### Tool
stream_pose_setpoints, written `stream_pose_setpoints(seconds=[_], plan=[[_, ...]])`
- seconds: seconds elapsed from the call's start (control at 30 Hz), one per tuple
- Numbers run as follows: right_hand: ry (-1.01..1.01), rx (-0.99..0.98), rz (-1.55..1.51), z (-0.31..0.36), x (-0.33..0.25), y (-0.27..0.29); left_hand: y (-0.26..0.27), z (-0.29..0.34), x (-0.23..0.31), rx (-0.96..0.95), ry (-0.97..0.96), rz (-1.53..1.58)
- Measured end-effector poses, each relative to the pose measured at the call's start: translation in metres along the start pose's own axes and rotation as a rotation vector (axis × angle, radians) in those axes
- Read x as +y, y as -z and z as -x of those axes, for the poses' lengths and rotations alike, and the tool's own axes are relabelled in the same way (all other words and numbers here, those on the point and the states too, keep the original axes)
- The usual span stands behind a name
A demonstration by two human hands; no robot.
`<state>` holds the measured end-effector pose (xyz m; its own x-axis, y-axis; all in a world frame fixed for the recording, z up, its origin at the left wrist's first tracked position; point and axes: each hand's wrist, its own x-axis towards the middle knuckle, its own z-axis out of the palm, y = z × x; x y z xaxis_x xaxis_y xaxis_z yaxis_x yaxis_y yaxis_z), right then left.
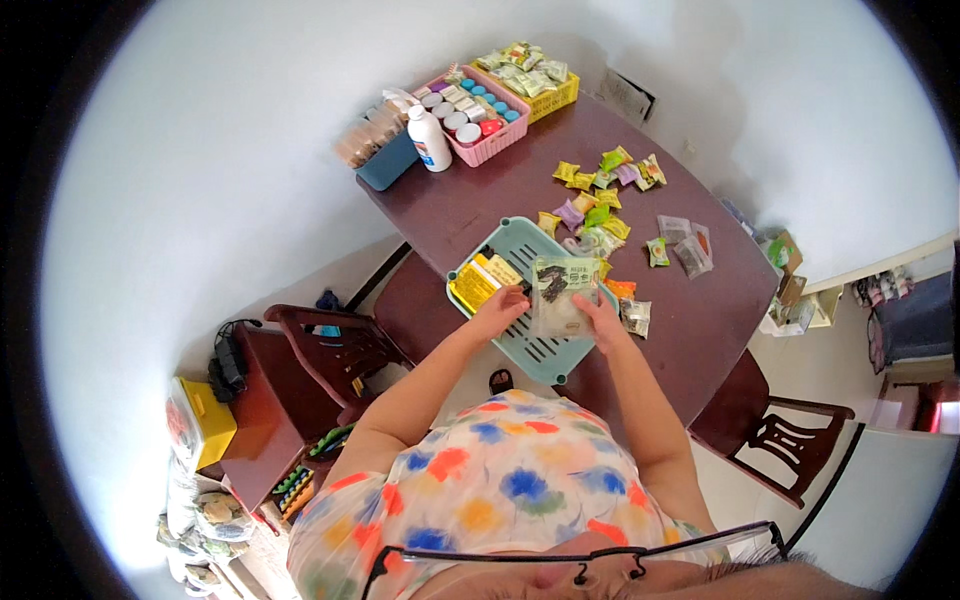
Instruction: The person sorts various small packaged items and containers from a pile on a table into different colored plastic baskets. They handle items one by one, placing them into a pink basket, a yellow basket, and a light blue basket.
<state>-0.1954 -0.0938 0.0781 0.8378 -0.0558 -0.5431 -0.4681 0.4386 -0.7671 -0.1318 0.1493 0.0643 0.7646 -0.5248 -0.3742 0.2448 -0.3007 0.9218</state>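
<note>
Between my hands is a flat, clear plastic packet [562,312] with a pale green label and a dark picture on it. My left hand [500,312] is closed, its fingertips pinching the packet's left edge. On the right side my right hand [600,325] grips the packet with the thumb over its front. Below them a light green slotted basket [545,368] sits at the table's near edge. Inside it, by my left hand, lie yellow packs [478,290]. Small wrapped snacks [597,242] are scattered beyond the basket, and a clear-and-dark packet [636,318] rests beside my right hand.
At the table's [690,340] far left stand a blue bin [388,165], a white bottle [429,140], a pink basket [497,146] of jars and a yellow box [555,100] of packets. Clear pouches [690,250] lie on the right. Wooden chairs [790,440] flank the table.
</note>
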Motion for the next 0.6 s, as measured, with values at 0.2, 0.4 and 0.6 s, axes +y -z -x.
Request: stream_pose_setpoints(seconds=[0.2, 0.4, 0.6], plan=[[0.140, 0.198, 0.664, -0.076, -0.050, -0.025, 0.052, -0.002, -0.038, 0.223, -0.204, -0.896], [0.186, 0.074, 1.141, -0.148, -0.060, -0.048, 0.063, 0.009, -0.046, 0.017, -0.131, -1.040], [0.078, -0.079, 1.251, -0.175, -0.048, -0.067, 0.072, 0.018, -0.041, -0.064, -0.087, -1.022]])
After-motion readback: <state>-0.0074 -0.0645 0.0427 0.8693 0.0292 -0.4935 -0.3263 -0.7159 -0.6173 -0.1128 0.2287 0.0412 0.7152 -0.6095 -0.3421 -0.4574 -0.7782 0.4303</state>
